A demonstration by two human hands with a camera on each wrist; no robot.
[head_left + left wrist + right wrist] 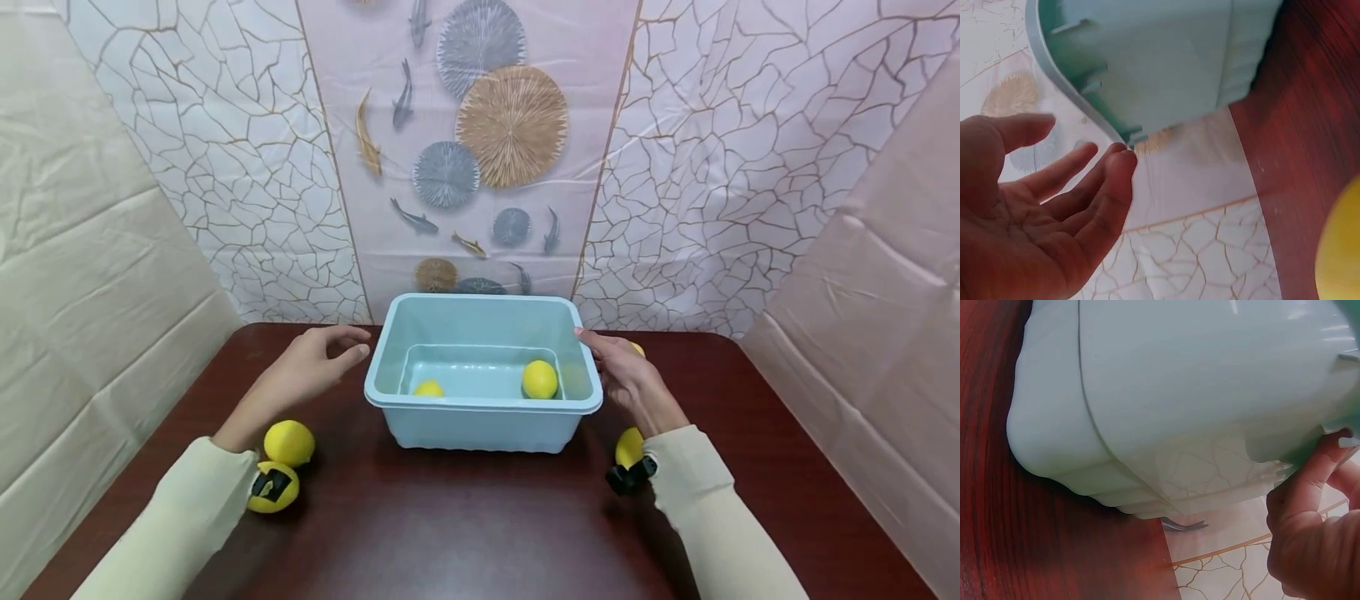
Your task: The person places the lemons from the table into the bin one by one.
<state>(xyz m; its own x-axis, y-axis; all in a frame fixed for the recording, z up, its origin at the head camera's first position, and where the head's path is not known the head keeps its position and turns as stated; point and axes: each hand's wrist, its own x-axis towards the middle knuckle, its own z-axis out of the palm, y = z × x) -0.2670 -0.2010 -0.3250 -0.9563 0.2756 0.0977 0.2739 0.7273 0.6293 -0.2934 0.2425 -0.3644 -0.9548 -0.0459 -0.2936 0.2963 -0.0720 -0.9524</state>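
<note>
A light blue plastic basin (480,429) stands on the table toward the back wall. Inside it lie two lemons, one at the right (539,380) and one at the left (428,389), half hidden by the front wall. My right hand (626,375) pinches the basin's right rim, thumb on top and fingers curled beneath, as the right wrist view also shows. On the other side, my left hand (318,358) is held beside the left rim with fingers loosely bent and nothing in them. In the left wrist view its fingertips (1124,164) overlap the rim's corner.
Two lemons, the farther one (289,442) and the nearer one (273,492), lie by my left wrist. Another lemon (628,448) is partly hidden by my right wrist, and a bit of yellow shows behind the right hand. Patterned sheeting (480,208) rises behind the dark red table (480,525).
</note>
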